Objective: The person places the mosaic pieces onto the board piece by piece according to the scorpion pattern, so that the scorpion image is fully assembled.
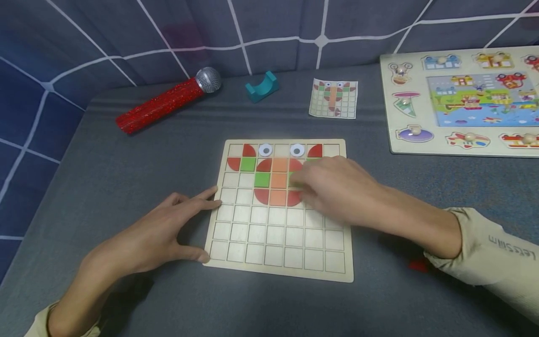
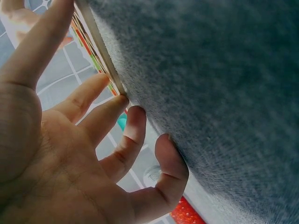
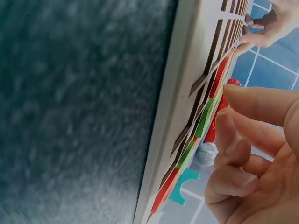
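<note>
A wooden grid board lies on the table. Red quarter-round, green square and orange square tiles fill some upper cells, with two googly eyes in the top row. My left hand rests at the board's left edge, fingers and thumb spread, fingertips touching the rim. Over the board's right side is my right hand, slightly blurred, hiding some cells. In the right wrist view, its thumb and index finger stand a little apart close to the tiles, and nothing shows between them; the other fingers curl loosely.
Behind the board lie a red glittery microphone, a teal curved block and a small printed pattern card. A vehicle peg puzzle is at the back right. Something red lies by the right sleeve. A tile-patterned cloth rises behind.
</note>
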Action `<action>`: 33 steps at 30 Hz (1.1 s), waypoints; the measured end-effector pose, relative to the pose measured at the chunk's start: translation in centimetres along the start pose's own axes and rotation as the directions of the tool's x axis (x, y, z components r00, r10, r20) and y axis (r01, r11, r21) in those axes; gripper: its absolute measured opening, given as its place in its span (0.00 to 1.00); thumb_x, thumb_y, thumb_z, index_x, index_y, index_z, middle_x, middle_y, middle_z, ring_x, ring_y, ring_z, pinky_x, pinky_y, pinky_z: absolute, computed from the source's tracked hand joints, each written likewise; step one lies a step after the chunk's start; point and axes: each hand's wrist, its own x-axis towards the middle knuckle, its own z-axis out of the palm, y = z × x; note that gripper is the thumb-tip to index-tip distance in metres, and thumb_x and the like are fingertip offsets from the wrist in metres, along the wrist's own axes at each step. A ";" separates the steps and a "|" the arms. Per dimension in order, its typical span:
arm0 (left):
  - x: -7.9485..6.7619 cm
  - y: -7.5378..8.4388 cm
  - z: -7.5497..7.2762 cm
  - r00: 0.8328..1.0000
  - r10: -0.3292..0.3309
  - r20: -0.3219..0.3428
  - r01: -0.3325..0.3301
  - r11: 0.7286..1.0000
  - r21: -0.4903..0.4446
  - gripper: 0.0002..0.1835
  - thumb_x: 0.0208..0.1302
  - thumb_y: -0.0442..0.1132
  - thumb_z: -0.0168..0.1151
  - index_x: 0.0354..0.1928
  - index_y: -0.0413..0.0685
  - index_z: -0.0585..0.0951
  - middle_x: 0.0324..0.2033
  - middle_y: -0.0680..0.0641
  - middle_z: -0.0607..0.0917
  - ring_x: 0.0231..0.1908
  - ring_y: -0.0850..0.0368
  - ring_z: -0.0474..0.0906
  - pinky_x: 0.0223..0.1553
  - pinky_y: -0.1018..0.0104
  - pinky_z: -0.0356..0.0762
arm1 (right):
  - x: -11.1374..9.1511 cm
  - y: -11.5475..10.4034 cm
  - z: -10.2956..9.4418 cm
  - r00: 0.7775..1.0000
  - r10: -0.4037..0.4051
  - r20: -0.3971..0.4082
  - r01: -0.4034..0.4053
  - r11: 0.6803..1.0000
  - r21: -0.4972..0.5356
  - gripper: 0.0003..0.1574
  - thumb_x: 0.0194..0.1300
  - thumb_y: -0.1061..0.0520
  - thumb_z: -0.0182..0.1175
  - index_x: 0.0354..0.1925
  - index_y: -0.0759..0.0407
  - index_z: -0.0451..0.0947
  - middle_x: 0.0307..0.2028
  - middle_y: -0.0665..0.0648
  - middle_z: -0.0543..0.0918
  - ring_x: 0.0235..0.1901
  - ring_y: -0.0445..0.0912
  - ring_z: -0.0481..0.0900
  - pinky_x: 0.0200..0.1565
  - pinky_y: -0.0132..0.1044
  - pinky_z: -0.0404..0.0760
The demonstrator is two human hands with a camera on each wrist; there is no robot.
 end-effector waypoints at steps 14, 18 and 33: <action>-0.1 0.0 0.0 1.000 0.013 -0.005 -0.013 1.000 0.004 0.53 0.37 0.60 0.81 0.71 0.63 0.69 0.75 0.55 0.58 0.57 0.49 0.64 0.47 0.49 0.72 | 0.3 0.4 -0.4 0.999 0.048 0.019 -0.047 0.998 -0.028 0.22 0.59 0.64 0.67 0.53 0.62 0.83 0.34 0.55 0.80 0.28 0.47 0.73 0.27 0.37 0.72; -0.1 0.0 -0.1 1.000 0.008 0.000 -0.008 1.000 0.004 0.54 0.37 0.60 0.81 0.71 0.63 0.69 0.75 0.55 0.58 0.57 0.48 0.64 0.47 0.49 0.72 | 0.3 0.5 -0.4 0.998 0.047 0.030 -0.046 0.999 -0.024 0.18 0.59 0.65 0.65 0.49 0.61 0.84 0.32 0.53 0.80 0.27 0.46 0.73 0.28 0.37 0.72; -0.2 0.0 -0.1 1.000 0.019 -0.007 -0.019 1.000 -0.004 0.54 0.37 0.59 0.82 0.71 0.62 0.69 0.75 0.56 0.57 0.58 0.49 0.63 0.45 0.50 0.72 | -0.4 0.7 -0.5 1.000 0.010 0.007 -0.010 1.000 0.005 0.14 0.60 0.65 0.61 0.45 0.59 0.85 0.33 0.50 0.81 0.29 0.44 0.74 0.32 0.40 0.74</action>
